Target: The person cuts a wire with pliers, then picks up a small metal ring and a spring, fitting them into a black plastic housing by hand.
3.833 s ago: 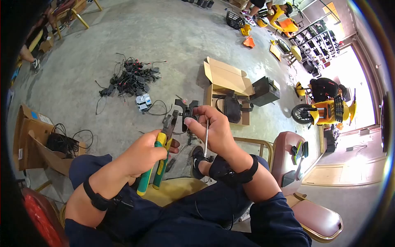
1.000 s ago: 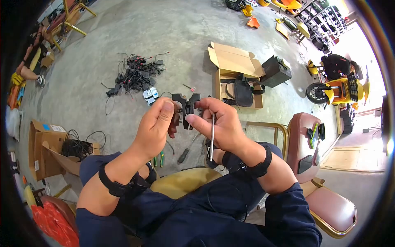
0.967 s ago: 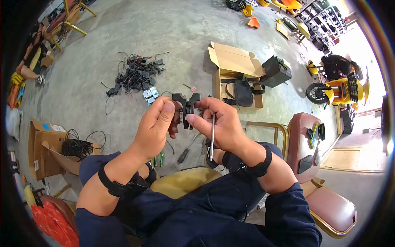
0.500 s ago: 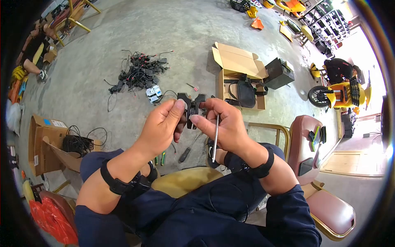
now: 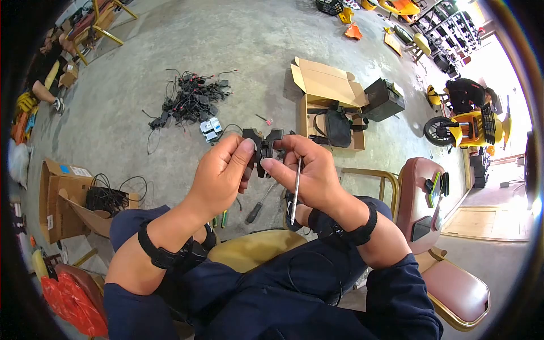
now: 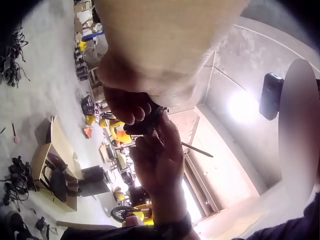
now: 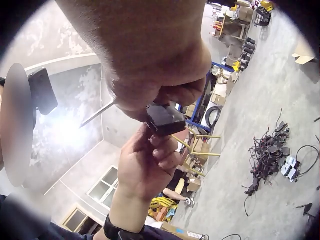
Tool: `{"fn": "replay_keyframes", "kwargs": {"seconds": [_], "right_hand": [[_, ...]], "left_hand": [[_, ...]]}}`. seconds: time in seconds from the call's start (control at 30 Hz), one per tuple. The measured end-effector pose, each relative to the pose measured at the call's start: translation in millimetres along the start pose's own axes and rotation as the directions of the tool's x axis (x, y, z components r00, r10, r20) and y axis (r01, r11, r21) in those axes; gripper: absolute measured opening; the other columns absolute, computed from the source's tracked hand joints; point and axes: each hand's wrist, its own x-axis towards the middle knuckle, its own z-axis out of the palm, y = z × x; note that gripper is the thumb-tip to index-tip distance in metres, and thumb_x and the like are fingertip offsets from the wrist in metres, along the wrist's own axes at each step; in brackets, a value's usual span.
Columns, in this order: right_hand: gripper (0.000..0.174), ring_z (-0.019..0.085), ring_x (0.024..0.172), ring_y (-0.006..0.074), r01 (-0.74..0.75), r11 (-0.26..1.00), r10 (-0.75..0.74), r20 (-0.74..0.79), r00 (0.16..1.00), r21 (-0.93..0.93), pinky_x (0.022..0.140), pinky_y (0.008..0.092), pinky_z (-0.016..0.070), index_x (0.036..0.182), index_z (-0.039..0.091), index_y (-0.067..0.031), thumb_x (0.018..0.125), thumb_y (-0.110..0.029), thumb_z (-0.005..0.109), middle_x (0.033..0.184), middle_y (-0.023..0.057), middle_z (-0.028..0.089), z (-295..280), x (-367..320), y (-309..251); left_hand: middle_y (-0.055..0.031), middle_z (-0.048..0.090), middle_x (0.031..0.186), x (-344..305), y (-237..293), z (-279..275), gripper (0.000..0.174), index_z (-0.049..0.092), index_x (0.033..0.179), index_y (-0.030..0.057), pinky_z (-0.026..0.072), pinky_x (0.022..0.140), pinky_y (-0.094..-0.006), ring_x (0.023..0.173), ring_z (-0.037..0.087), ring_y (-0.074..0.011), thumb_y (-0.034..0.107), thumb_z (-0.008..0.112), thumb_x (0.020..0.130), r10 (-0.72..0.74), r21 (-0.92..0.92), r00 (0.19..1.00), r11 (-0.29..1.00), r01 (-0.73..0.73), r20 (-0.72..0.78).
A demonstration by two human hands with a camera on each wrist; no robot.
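In the head view, both hands hold a black bracket-like part (image 5: 263,147) with two flared ends, in front of the lap. My left hand (image 5: 220,167) grips its left side, thumb on top. My right hand (image 5: 313,173) pinches its right side between thumb and fingers. A thin metal rod (image 5: 296,195) is also tucked in the right hand, pointing down toward the lap. The right wrist view shows the dark, blocky end of the bracket-like part (image 7: 166,120) between both hands. Green-and-yellow pliers (image 5: 222,219) and a black-handled screwdriver (image 5: 254,213) lie below, the pliers partly hidden.
Ahead lie a heap of black cabled parts (image 5: 195,99), a silver-white box (image 5: 211,130) and an opened carton (image 5: 306,122) with a black bag. Another carton (image 5: 54,198) stands left. A red-brown chair (image 5: 416,198) is at right, and a person stoops by a yellow scooter (image 5: 473,130).
Earlier my left hand worked green-and-yellow pliers on the black part; now the pliers lie below and that hand grips the part. Over the last second both hands barely shift.
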Motion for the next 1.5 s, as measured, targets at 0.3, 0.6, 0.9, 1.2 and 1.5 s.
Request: {"fn": "replay_keyframes", "kwargs": {"seconds": [0.3, 0.6, 0.9, 1.2, 1.5], "right_hand": [[0.034, 0.043, 0.049, 0.0063, -0.004, 1.000, 0.004, -0.012, 1.000, 0.019, 0.046, 0.0232, 0.0364, 0.095, 0.060, 0.0007, 0.074, -0.023, 0.071, 0.053, -0.0005, 0.048, 0, 0, -1], [0.036, 0.041, 0.049, 0.0053, -0.016, 0.998, 0.013, 0.044, 0.999, 0.066, 0.045, 0.0220, 0.0347, 0.098, 0.058, 0.0019, 0.078, -0.025, 0.069, 0.058, -0.0012, 0.048, 0, 2, 6], [0.032, 0.030, 0.048, 0.0010, -0.477, 0.644, 0.225, 0.447, 0.866, 0.599, 0.040, 0.0187, 0.0245, 0.109, 0.045, -0.0029, 0.091, -0.029, 0.052, 0.063, -0.0057, 0.037, -1, 4, 3], [0.031, 0.034, 0.051, 0.0016, -0.297, 0.825, 0.131, 0.350, 0.928, 0.480, 0.042, 0.0181, 0.0285, 0.108, 0.050, -0.0044, 0.091, -0.029, 0.052, 0.064, -0.0047, 0.042, -1, 2, 1], [0.027, 0.036, 0.049, 0.0032, -0.463, 0.695, 0.225, 0.445, 0.867, 0.551, 0.040, 0.0181, 0.0284, 0.106, 0.048, -0.0051, 0.093, -0.029, 0.047, 0.065, -0.0032, 0.044, -4, 1, -3]], "left_hand": [[0.0019, 0.048, 0.068, -1, -2, -3, 0.026, 0.048, 0.087, 0.0066, 0.0369, 0.046, -0.0185, 0.053, 0.043, -0.0032, 0.031, 0.044, 0.094, 0.070, -0.117, 0.998, 0.991, -0.069, 0.004], [-0.0005, 0.050, 0.070, 1, -2, -4, 0.019, 0.046, 0.091, 0.0058, 0.0390, 0.046, -0.0199, 0.053, 0.046, -0.0058, 0.025, 0.044, 0.094, 0.019, -0.156, 0.997, 0.988, -0.007, 0.073], [-0.0018, 0.050, 0.069, 1, -1, -4, 0.020, 0.046, 0.091, 0.0046, 0.0421, 0.045, -0.0214, 0.050, 0.048, -0.0076, 0.024, 0.044, 0.094, -0.048, -0.262, 0.993, 0.962, 0.075, 0.109], [-0.0007, 0.050, 0.065, 4, 1, -6, 0.019, 0.047, 0.090, 0.0041, 0.0417, 0.043, -0.0210, 0.050, 0.047, -0.0069, 0.022, 0.047, 0.094, -0.008, -0.172, 0.996, 0.985, 0.023, 0.089], [-0.0011, 0.050, 0.065, 4, -3, -3, 0.012, 0.047, 0.090, 0.0035, 0.0417, 0.044, -0.0217, 0.051, 0.048, -0.0070, 0.015, 0.046, 0.093, 0.009, -0.158, 0.996, 0.987, 0.005, 0.089]]}}
